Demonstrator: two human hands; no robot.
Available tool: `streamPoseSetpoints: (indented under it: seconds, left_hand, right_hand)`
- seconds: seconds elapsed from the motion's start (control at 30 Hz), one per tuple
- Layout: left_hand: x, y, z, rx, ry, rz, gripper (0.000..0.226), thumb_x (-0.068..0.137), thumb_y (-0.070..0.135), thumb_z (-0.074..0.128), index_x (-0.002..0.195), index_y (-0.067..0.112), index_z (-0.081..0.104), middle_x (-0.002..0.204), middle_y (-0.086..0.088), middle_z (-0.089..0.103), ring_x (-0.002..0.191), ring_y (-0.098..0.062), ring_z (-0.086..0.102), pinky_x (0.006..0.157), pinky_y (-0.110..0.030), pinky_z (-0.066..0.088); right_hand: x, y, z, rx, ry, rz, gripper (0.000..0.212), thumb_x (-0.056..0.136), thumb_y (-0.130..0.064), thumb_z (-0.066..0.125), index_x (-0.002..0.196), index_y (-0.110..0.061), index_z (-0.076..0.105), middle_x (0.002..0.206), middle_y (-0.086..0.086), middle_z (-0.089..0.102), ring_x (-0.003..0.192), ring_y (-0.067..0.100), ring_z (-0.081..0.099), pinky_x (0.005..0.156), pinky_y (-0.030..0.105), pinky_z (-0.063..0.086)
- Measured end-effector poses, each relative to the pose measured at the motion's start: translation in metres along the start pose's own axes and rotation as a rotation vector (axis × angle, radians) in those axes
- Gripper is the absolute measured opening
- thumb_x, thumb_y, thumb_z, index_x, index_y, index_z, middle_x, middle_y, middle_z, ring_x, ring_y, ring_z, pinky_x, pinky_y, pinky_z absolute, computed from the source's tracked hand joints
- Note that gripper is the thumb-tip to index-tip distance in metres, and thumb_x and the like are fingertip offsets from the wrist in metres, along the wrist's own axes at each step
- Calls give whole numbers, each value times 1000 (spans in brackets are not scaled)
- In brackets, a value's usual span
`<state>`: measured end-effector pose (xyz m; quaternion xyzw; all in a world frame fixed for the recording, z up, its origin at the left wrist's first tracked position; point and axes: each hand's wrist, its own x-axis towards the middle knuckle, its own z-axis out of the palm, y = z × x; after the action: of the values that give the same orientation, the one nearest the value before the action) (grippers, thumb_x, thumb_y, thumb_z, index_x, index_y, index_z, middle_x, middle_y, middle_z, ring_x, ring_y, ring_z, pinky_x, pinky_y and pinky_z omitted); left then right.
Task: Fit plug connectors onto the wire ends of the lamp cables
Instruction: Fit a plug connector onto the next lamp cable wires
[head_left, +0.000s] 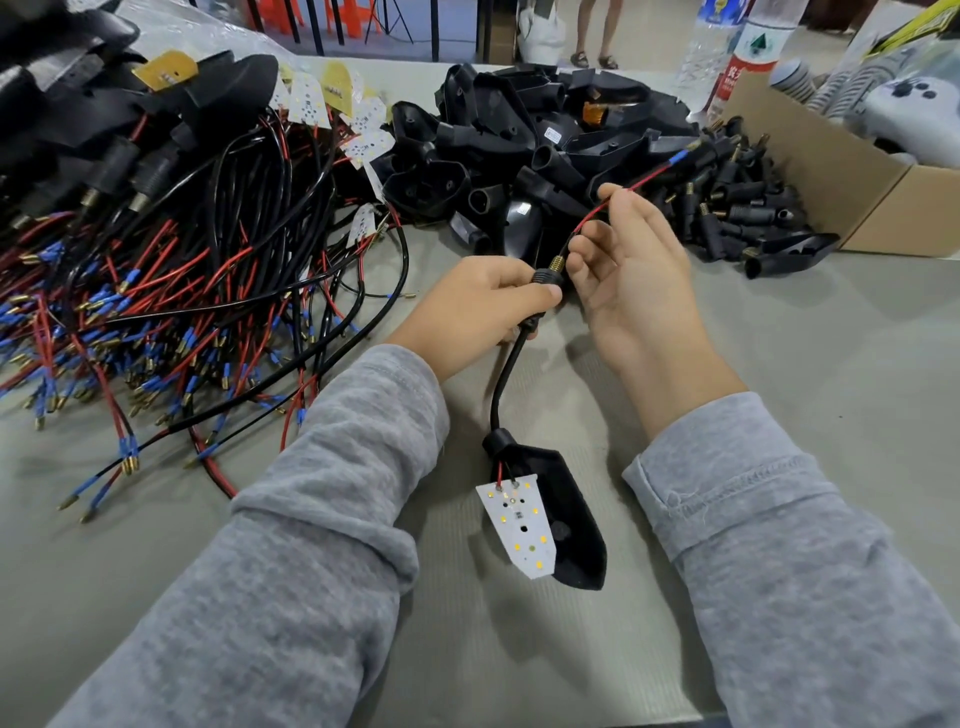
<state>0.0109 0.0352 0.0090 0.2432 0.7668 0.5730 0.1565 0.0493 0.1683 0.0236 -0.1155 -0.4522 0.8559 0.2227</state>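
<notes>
Both hands work one lamp cable (511, 358) above the table (779, 332): the left hand (475, 306) grips the black plug connector (546, 275) on the cable, while the right hand (631, 260) pinches the red wire (613, 200) between thumb and fingers. The wire runs up and right from the connector (its blue-sleeved tip points away), so the right hand is nearer to draw it through

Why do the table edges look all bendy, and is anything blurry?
Head view: the wide-angle lens curves the table near the frame edges; both sleeves bulge large; the left hand and right hand look sharp; soft shadows lie beneath them; the far background is slightly blurred.
</notes>
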Motion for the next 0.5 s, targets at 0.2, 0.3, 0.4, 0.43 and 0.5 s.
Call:
streamPoseSetpoints:
  seconds: [0.2,0.3,0.4,0.43,0.5]
  left_hand:
    - [-2,3,-2,-10,18,29,16,93,18,60,77,16,63,55,12,60,51,3,56,49,-11,39]
    - [-2,6,-1,-58,33,48,16,92,11,57,105,19,63,53,12,61,49,3,56,45,-10,37]
    - [-4,8,-1,-87,52,37,21,92,8,55,109,16,64,54,11,62,51,1,57,45,-11,38]
    - [-6,9,-2,-101,50,27,19,90,8,55,104,15,66,56,10,63,53,-1,58,46,-12,39]
    - [-10,12,-4,-99,18,-4,14,81,12,56,90,15,67,62,5,64,60,-8,57,48,-17,40]
  right_hand:
    - [-3,2,4,-330,-80,45,12,96,-6,56,92,-3,67,56,-4,50,45,5,44,44,18,36]
    - [-5,2,3,-384,-141,42,12,96,-8,56,93,-3,67,55,-5,49,44,5,43,44,18,35]
    - [-5,3,3,-396,-143,15,10,97,-10,57,94,-7,66,57,-5,50,45,6,43,44,19,35]
    - [-5,3,2,-379,-130,8,10,98,-11,57,94,-9,65,58,-5,50,45,6,43,45,19,36]
    - [-3,2,2,-320,-86,6,9,98,-13,57,92,-11,63,58,-5,51,46,6,45,45,19,38]
